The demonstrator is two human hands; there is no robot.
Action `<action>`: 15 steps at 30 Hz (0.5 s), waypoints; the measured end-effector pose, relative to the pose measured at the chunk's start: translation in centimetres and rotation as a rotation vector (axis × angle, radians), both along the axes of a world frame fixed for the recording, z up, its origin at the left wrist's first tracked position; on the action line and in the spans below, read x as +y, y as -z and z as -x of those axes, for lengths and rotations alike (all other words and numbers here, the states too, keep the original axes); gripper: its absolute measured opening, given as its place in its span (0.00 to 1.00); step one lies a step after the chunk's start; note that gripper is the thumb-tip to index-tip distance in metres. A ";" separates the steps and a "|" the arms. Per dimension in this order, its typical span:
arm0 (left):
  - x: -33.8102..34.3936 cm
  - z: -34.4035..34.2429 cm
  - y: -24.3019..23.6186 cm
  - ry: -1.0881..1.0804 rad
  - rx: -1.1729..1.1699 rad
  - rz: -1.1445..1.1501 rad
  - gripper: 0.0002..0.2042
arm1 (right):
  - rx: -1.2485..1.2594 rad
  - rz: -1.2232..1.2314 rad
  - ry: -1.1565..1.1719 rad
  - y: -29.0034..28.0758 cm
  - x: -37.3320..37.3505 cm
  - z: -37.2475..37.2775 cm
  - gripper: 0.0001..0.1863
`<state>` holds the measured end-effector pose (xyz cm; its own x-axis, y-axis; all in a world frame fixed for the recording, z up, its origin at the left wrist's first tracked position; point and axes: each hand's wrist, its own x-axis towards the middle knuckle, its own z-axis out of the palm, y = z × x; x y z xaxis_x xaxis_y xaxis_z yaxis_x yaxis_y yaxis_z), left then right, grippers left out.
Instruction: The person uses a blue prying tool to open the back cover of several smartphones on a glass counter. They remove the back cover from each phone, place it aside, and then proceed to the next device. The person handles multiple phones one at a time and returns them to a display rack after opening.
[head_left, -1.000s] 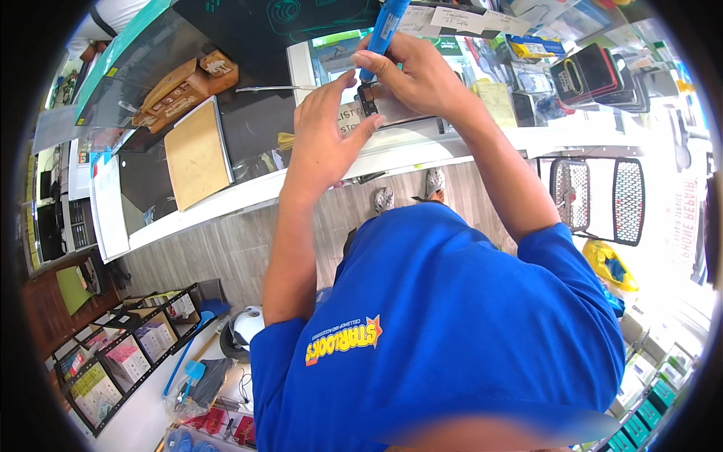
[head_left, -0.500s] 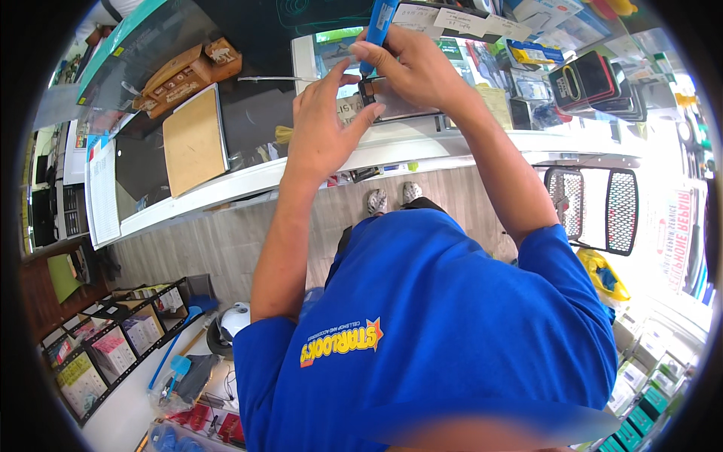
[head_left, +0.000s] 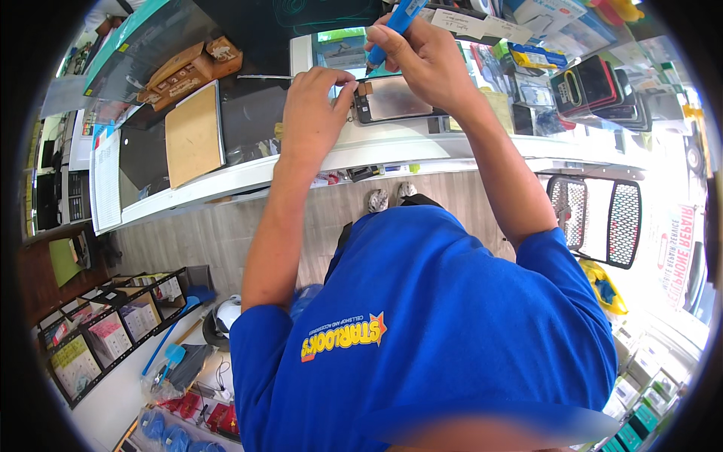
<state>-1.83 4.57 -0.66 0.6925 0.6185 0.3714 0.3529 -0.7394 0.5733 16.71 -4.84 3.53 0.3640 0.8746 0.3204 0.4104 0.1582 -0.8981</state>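
A phone screen assembly point(head_left: 398, 99), dark-edged with a pale metallic back, lies flat on the glass counter. A small copper-coloured patch shows at its left end. My right hand point(head_left: 433, 64) is wrapped round a thick blue pen-shaped tool point(head_left: 399, 26), whose narrow dark tip points down just above the assembly's upper left corner. The tool's exact kind is unclear. At the assembly's left end, my left hand point(head_left: 316, 105) has thumb and forefinger close together in a pinch; what lies between them is too small to tell.
Left of my hands are a thin metal tool point(head_left: 263, 77), a tan pad point(head_left: 194, 135) and a wooden desk calendar point(head_left: 181, 79). Several phone cases point(head_left: 595, 87) stand at the right. The counter's white front edge point(head_left: 407, 148) runs before me, with a mesh-backed chair point(head_left: 623, 218) beyond it.
My left hand has drawn its thumb and forefinger together and moved off the assembly's face, uncovering more of it. My right hand has shifted slightly right, and the blue tool leans more.
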 end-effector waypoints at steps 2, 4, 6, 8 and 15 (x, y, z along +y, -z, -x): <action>0.1 -0.3 -0.8 0.029 0.069 -0.081 0.09 | 0.030 -0.025 -0.002 0.0 -0.6 -0.5 0.20; 0.5 -0.6 -1.9 0.072 0.155 -0.132 0.08 | 0.071 -0.044 0.006 0.1 -1.2 -1.1 0.19; 0.8 -1.1 -3.1 0.122 0.278 -0.171 0.07 | 0.051 -0.041 -0.017 0.0 -2.0 -1.9 0.18; 1.2 -1.8 -4.2 0.141 0.410 -0.188 0.07 | 0.033 -0.022 -0.021 0.0 -2.7 -2.6 0.18; 0.8 -3.0 -5.5 0.110 0.575 -0.208 0.06 | 0.232 -0.044 0.009 1.0 -5.5 -3.3 0.20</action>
